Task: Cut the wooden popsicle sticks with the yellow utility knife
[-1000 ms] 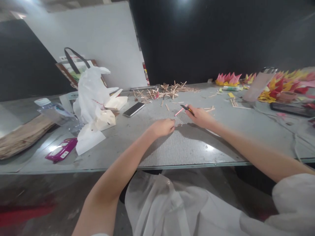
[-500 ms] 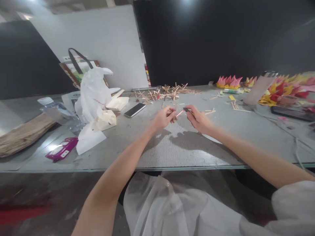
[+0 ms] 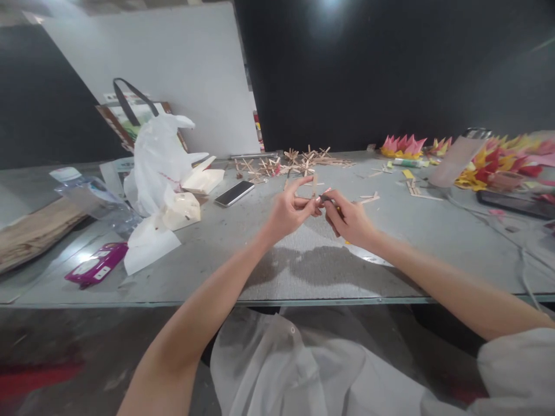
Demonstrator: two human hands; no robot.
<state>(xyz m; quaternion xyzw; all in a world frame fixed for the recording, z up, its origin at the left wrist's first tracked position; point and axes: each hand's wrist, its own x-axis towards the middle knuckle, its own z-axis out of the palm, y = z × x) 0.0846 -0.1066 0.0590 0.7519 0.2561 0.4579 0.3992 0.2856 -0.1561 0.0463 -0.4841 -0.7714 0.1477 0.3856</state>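
Observation:
My left hand (image 3: 289,209) is closed in a pinch over the middle of the table. A short, pale wooden stick (image 3: 315,186) stands up from its fingers. Fingertip to fingertip with it, my right hand (image 3: 349,218) is wrapped round a small dark tool (image 3: 325,198), whose kind I cannot make out. Most of that tool is hidden by the fingers. Both hands are raised a little off the tabletop, above their shadows. Behind them lies a loose pile of thin wooden sticks (image 3: 303,162).
On the left are a phone (image 3: 235,193), a white plastic bag (image 3: 158,153), a clear bottle (image 3: 93,196) and a purple packet (image 3: 97,264). Folded paper flowers (image 3: 403,145), a pinkish tumbler (image 3: 459,159), a dark phone-like slab (image 3: 514,202) and a cable (image 3: 522,266) are on the right.
My hands have come together, with the right hand's dark tool now at the left fingertips. The left index finger has lifted, and the wooden stick shows more plainly. The view has shifted slightly.

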